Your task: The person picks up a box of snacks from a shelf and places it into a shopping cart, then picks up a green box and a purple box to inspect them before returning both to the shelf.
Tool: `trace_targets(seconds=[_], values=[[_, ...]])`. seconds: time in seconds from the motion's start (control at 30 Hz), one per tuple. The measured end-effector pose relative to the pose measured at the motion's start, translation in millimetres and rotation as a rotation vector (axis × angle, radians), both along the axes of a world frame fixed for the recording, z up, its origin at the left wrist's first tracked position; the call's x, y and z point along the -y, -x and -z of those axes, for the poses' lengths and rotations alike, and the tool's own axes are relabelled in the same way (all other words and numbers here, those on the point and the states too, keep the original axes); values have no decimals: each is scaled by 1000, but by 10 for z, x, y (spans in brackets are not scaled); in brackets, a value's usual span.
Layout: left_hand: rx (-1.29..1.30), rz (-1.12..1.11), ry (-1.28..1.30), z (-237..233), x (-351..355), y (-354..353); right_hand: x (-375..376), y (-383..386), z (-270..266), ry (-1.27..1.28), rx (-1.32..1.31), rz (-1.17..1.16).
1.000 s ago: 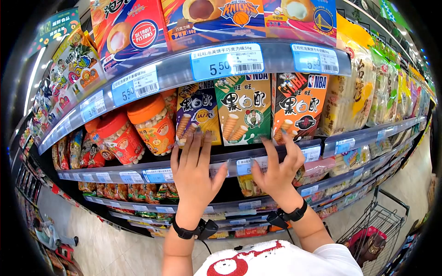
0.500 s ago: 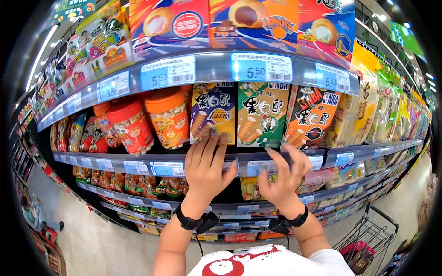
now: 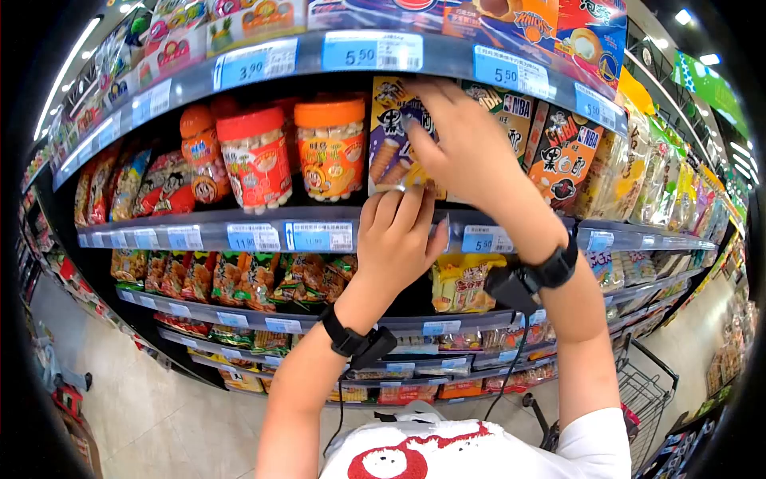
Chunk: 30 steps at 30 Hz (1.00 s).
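Note:
A purple and yellow snack box (image 3: 388, 152) with biscuit sticks pictured on it stands on the middle shelf (image 3: 263, 236). My right hand (image 3: 467, 144) is raised across the front of the row, its fingers and thumb closed on the box's upper right corner and hiding the green box behind it. My left hand (image 3: 396, 239) is below, fingers curled against the box's bottom front edge and thumb by the price rail. Both wrists carry black bands with small devices.
Jars with orange lids (image 3: 331, 152) and red lids (image 3: 255, 160) stand left of the box; orange NBA boxes (image 3: 562, 152) stand right. An upper shelf rail with price tags (image 3: 359, 52) hangs just above. Snack bags (image 3: 463, 283) fill lower shelves. A shopping cart (image 3: 648, 391) stands at lower right.
My right hand has risen from the shelf rail to the top of the purple box. My left hand has shifted right under the box. The view has tilted down.

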State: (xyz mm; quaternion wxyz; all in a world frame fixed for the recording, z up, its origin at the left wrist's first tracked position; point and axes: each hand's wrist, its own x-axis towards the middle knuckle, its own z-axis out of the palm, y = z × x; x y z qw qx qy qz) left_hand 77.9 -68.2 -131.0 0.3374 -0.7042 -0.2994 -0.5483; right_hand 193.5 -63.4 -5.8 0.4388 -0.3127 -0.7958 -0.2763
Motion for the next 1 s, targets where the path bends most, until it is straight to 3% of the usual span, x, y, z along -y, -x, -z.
trace_targets(seconds=[0.07,0.17,0.23,0.67,1.0], values=[[11,-16,-23,6,6,-14,-125,58,-73,-22,68,87],[21,-17,4,11,12,-17,-226,118,-223,144,161,188],[2,10,15,-12,-6,-3,-185,259,-435,442,185,425],[20,48,71,-16,0,-26,-649,382,-469,358,259,509],[-2,105,87,14,-27,-17,-1041,525,-351,625,367,524]])
